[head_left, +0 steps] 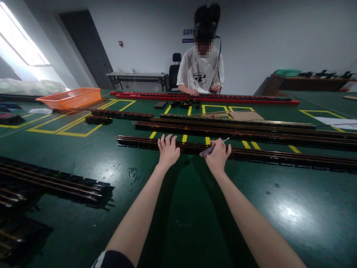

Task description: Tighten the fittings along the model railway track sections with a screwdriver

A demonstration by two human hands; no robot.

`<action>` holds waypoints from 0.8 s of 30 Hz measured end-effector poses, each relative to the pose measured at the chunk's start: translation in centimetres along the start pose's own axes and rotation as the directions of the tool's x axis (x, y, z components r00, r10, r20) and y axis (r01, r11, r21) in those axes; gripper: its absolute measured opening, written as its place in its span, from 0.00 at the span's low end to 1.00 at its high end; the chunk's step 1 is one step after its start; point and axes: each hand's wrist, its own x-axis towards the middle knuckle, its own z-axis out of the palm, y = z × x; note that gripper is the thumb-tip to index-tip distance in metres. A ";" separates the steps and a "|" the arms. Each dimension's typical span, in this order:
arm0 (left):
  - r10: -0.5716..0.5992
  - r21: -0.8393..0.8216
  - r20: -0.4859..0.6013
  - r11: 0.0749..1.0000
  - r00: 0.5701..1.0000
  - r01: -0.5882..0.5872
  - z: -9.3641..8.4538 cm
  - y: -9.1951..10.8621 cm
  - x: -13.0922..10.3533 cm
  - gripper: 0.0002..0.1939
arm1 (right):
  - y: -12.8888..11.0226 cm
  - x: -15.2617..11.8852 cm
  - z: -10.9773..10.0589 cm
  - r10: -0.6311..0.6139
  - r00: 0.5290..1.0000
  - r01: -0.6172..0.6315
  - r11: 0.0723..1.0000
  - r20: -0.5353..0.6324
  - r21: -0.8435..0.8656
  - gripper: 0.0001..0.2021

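Note:
A long dark strip with thin copper-coloured rails [267, 155] lies across the green table in front of me, much like model railway track. My left hand [168, 150] rests on this strip with its fingers spread, holding nothing. To its right, my right hand [217, 156] is closed around a small screwdriver [206, 151] with a purplish handle, and its thin metal shaft sticks out beyond the fingers. That hand is over the same strip; whether the tool touches it I cannot tell. Just behind runs another bundle of similar dark strips [251, 136].
More dark strips [55, 182] lie at the near left. An orange bin [74, 98] stands at the far left. Across the table a person in a white shirt [200, 70] works behind a long red channel [237, 98]. Cardboard [247, 115] and white paper [337, 123] lie to the right.

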 end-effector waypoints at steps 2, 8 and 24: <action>-0.001 0.000 -0.006 1.000 1.000 0.001 0.0 0.0 0.0 0.28 | 0.3 0.0 0.0 0.009 0.999 -0.009 1.000 -0.035 -0.013 0.13; 0.019 -0.002 -0.003 1.000 1.000 -0.019 0.1 -0.2 0.0 0.28 | 1.5 0.1 0.1 -0.142 0.990 0.142 0.989 -0.007 0.027 0.12; 0.028 0.015 -0.025 1.000 0.999 -0.027 0.4 -0.2 0.0 0.27 | 0.3 0.0 0.9 -0.239 0.964 0.251 0.963 0.116 -0.099 0.11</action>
